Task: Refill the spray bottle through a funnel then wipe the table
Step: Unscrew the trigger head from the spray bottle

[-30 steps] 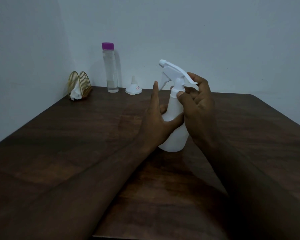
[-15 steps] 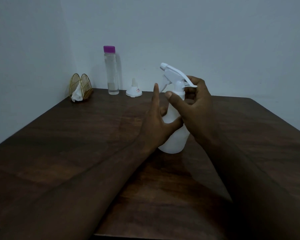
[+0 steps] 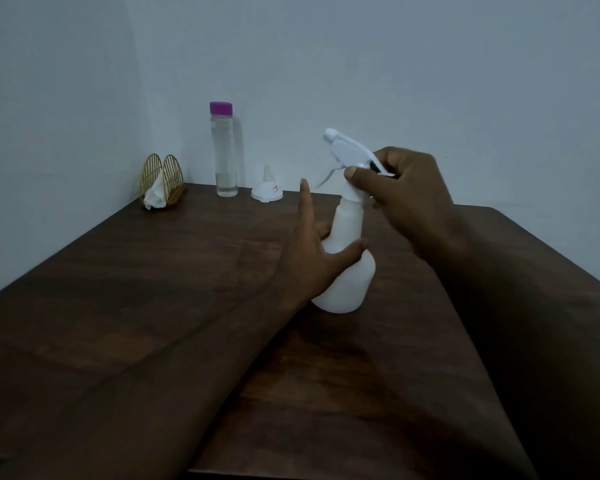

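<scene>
A white spray bottle (image 3: 349, 271) stands upright on the dark wooden table (image 3: 153, 289). My left hand (image 3: 312, 254) wraps its body from the left, thumb across the front, index finger pointing up. My right hand (image 3: 406, 192) grips the white trigger head (image 3: 352, 152) at the bottle's neck, thumb on the collar. A tall clear bottle with a purple cap (image 3: 224, 150) stands at the back by the wall, a little liquid in its bottom. A small white funnel (image 3: 266, 189) rests upside down beside it, spout up.
A gold wire holder with white tissue (image 3: 160, 183) stands in the back left corner. Pale walls close off the back and left of the table. The table's right edge runs diagonally at the right.
My right hand has turned around the spray head, its thumb swinging to the front of the collar. The left hand keeps its hold on the bottle's body. The camera tilted slightly upward.
</scene>
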